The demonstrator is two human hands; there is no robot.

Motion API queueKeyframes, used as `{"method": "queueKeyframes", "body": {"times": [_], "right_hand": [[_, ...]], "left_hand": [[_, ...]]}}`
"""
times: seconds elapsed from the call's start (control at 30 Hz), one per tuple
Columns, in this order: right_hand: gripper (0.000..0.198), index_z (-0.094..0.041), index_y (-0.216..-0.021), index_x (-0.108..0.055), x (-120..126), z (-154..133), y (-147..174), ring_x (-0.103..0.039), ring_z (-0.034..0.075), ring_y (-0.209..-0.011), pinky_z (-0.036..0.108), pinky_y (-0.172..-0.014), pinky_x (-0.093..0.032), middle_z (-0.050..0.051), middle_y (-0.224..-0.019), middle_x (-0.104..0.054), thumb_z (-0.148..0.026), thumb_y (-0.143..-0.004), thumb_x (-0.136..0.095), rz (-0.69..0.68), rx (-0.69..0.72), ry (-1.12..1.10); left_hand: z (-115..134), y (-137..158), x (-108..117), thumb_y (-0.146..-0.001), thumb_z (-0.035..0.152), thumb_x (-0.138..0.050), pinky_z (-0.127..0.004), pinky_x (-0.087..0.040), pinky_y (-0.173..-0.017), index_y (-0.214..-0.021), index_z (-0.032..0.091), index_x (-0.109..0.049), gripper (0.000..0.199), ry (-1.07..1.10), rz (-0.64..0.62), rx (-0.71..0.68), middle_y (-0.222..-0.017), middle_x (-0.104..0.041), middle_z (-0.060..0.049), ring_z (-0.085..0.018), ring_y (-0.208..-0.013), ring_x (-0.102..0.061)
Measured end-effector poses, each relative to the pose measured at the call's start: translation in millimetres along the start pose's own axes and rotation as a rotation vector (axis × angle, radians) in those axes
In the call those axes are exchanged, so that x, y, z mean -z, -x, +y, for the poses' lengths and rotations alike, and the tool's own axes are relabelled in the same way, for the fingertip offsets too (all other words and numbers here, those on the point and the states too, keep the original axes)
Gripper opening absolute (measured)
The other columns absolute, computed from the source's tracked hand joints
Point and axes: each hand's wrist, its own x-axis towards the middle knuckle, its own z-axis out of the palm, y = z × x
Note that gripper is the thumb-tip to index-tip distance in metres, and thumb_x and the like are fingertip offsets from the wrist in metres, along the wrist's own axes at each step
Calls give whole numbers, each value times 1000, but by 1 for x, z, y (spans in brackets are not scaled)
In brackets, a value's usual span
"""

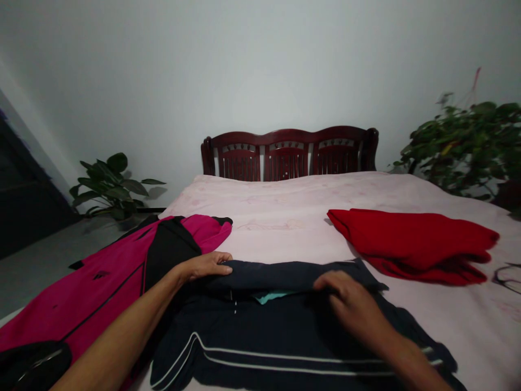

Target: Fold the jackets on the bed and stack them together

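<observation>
A dark navy garment with white double stripes (252, 331) lies in front of me on the bed, its far edge folded over toward me. A bit of turquoise cloth (272, 296) shows under the fold. My left hand (209, 266) grips the left end of the folded edge between thumb and fingers. Further right along the same fold, my right hand (342, 296) has its fingers curled at the cloth; it is slightly blurred, and what lies between its fingertips is hidden.
A magenta and black jacket (109, 288) lies at the left, beside the navy garment. At the right are a folded red cloth (415, 244) and thin dark-rimmed glasses (508, 277). The pink bedspread (277, 209) reaches a dark wooden headboard (287, 155). Potted plants (112, 187) flank the bed.
</observation>
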Motion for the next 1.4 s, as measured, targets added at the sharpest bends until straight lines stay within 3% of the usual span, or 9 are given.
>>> {"method": "queueKeyframes", "body": {"times": [0.1,0.23,0.4,0.63,0.73,0.87,1.0,1.27,1.4], "right_hand": [[43,-24,-114,-68,-54,-50,6,-63,24,-108,40,-97,-47,6,-118,-69,-18,-75,-52,-219,-134,-512],[44,-18,-113,-65,-97,-79,-10,-68,23,-90,34,-77,-54,10,-115,-69,-21,-69,-58,-24,-470,-1011],[40,-21,-107,-60,-100,-84,-31,-66,15,-72,24,-56,-52,2,-94,-68,-21,-67,-62,330,-548,-1173],[38,-19,-85,-50,-106,-81,-45,-59,8,-50,15,-42,-44,-8,-61,-56,-24,-63,-80,89,-833,-1569],[39,-18,-93,-53,-110,-89,-35,-56,5,-46,12,-38,-38,-8,-61,-57,-23,-65,-79,61,-852,-1577],[62,-21,-123,-52,-116,-99,-2,-64,10,-57,16,-39,-38,-1,-84,-67,-25,-65,-74,-173,-769,-1538],[47,-15,-109,-64,-107,-90,20,-63,10,-59,17,-42,-40,1,-84,-66,-27,-64,-72,-275,-621,-1404],[40,-19,-102,-68,-57,-48,16,-65,16,-70,25,-54,-48,5,-89,-70,-37,-66,-72,188,-644,-1082],[45,-21,-113,-66,-32,-6,14,-66,26,-98,37,-81,-53,9,-108,-71,-44,-74,-61,424,-550,-685]], "left_hand": [[0,-2,1,-66,56,-76,-24,-41,-64,-86,18,-54,48,37,31,-1,-76,-60,3,-11,-67,-54],[5,0,1,-67,57,-75,-23,-40,-64,-86,18,-54,49,53,63,-11,-77,-60,3,-11,-67,-54],[11,2,0,-67,58,-75,-24,-42,-66,-90,18,-55,50,49,84,-22,-80,-62,3,-12,-69,-56],[10,-1,4,-69,63,-69,-26,-42,-66,-92,19,-54,52,-41,112,-36,-80,-61,2,-13,-70,-56],[3,-5,9,-72,64,-63,-25,-39,-63,-91,20,-54,49,-142,149,-36,-78,-59,3,-13,-68,-52],[-14,-11,10,-68,56,-68,-25,-34,-61,-77,19,-57,40,-340,152,-16,-70,-54,4,-14,-67,-48],[-31,-11,0,-67,46,-68,-26,-35,-65,-70,19,-61,28,-486,95,17,-69,-58,2,-17,-71,-51],[-9,-20,-6,-69,53,-65,-25,-42,-67,-88,19,-65,39,-503,97,13,-86,-66,0,-18,-79,-58],[7,-36,-13,-56,49,-76,-26,-45,-66,-93,20,-68,48,-480,40,32,-88,-70,0,-20,-79,-61]]}}
